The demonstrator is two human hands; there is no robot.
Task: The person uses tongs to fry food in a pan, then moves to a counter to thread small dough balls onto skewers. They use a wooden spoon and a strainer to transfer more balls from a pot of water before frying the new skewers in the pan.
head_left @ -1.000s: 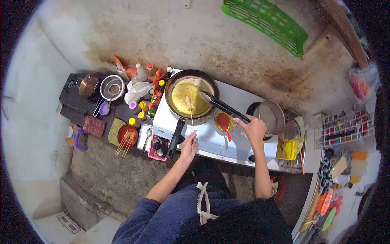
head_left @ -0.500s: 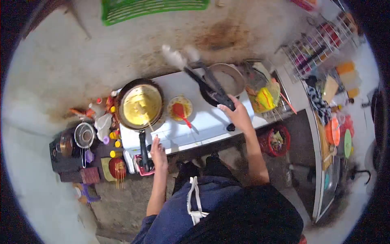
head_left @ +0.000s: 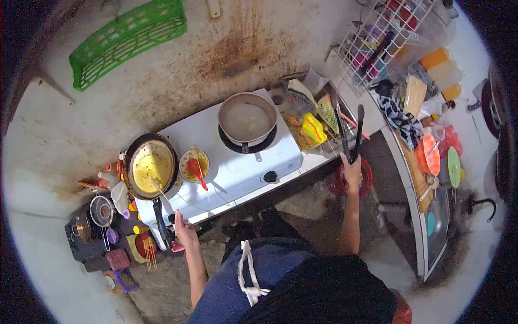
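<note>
My right hand [head_left: 352,168] is closed around the handle end of black tongs [head_left: 358,132]. The two arms of the tongs are spread and point up toward the counter's right end. My left hand [head_left: 186,235] is beside the black handle of a frying pan [head_left: 127,171], fingers extended and holding nothing. Yellow liquid and a stick with a piece of food on it are in the pan. Next to it on the white stove [head_left: 216,189] is a small bowl [head_left: 204,156] with a red spoon [head_left: 196,168]. A saucepan [head_left: 247,141] with pale contents sits on the right burner.
Skewers [head_left: 151,261] lie by a red bowl at lower left, near a strainer [head_left: 101,210]. A yellow packet [head_left: 313,128] is right of the stove. Below it stands a red basket [head_left: 367,181]. A white wire rack [head_left: 345,43] and a knife [head_left: 475,105] are at right.
My right hand has carried the tongs from above the saucepan to the right, past the stove. The view has shifted and turned. My left hand stays near the pan handle.
</note>
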